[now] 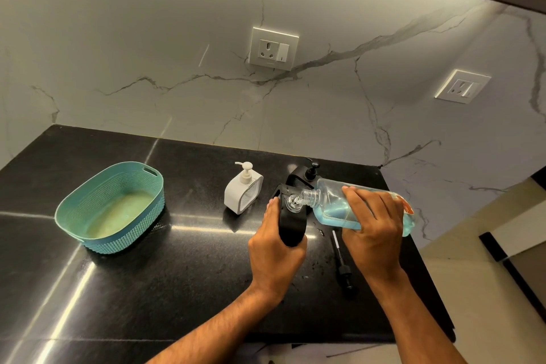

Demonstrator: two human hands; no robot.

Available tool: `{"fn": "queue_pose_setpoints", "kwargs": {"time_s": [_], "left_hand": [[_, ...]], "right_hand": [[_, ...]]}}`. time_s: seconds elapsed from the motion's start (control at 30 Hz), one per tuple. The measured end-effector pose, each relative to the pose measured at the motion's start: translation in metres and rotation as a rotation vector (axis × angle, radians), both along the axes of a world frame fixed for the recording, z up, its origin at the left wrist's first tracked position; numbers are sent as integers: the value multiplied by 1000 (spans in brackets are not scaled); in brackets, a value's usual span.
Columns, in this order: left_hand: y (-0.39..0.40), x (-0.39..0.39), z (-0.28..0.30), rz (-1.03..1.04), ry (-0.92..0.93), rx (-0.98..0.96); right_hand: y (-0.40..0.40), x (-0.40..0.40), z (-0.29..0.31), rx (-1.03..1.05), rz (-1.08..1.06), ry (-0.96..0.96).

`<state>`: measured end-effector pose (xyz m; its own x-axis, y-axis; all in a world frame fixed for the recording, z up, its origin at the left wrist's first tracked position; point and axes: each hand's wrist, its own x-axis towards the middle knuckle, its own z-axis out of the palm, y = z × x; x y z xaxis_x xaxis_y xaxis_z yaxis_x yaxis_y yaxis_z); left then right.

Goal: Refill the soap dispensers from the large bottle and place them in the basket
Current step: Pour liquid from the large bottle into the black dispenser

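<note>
Black dispenser [291, 223], pump off, gripped round body by left hand [273, 248], right of basket [110, 207]. Right hand [373, 223] wraps large bottle [348, 207], long axis near level, mouth pointing left into opening. Tilt slowly, keep mouth centred (blue soap low). Loose pump [342, 260] farther right; white dispenser [243, 192] between basket and black one.

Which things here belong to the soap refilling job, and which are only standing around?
Job: large bottle, black dispenser in left hand, right hand, second black dispenser, white dispenser, loose pump, basket.
Not job: wall sockets.
</note>
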<state>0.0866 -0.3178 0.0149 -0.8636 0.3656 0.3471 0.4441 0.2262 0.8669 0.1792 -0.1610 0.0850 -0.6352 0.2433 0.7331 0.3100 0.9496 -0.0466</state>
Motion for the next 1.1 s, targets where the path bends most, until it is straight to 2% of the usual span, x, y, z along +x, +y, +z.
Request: {"fn": "queue_pose_setpoints", "kwargs": {"time_s": [1.1], "left_hand": [[2, 1, -3, -1, 4, 10]], "right_hand": [[0, -2, 1, 8, 4, -15]]}}
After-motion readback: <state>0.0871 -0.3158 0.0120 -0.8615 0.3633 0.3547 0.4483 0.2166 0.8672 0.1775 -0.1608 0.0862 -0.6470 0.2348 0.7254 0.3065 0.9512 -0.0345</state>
